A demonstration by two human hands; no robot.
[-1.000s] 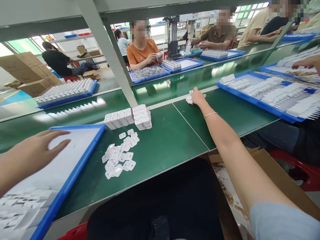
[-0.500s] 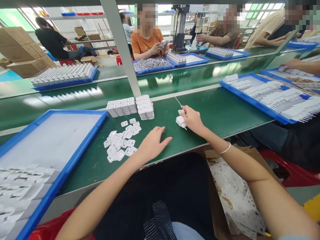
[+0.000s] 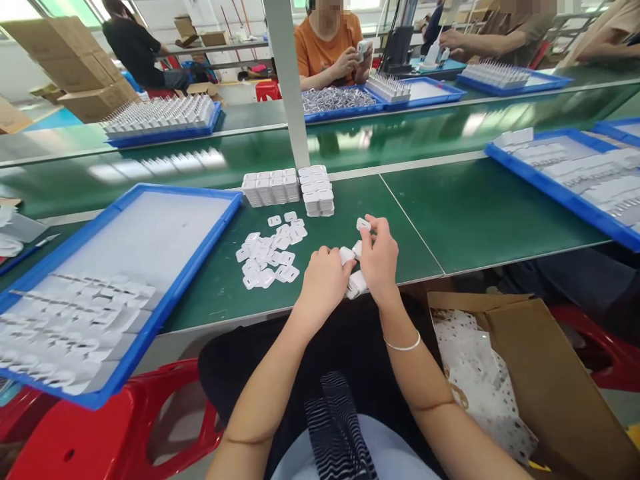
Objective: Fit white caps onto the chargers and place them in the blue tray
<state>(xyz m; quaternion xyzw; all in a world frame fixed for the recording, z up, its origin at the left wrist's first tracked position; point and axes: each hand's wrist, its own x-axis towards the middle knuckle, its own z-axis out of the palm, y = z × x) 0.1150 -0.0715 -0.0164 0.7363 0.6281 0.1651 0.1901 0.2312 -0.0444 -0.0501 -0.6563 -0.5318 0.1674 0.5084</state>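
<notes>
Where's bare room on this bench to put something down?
The green bench lies bare between the right hand and the right blue tray; the far part of the left blue tray is bare too. Left of the left hand it's crowded: loose white plates, with white plate stacks behind.

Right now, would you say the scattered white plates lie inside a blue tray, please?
No, the scattered white plates lie on the green tabletop, just right of a blue tray.
</notes>
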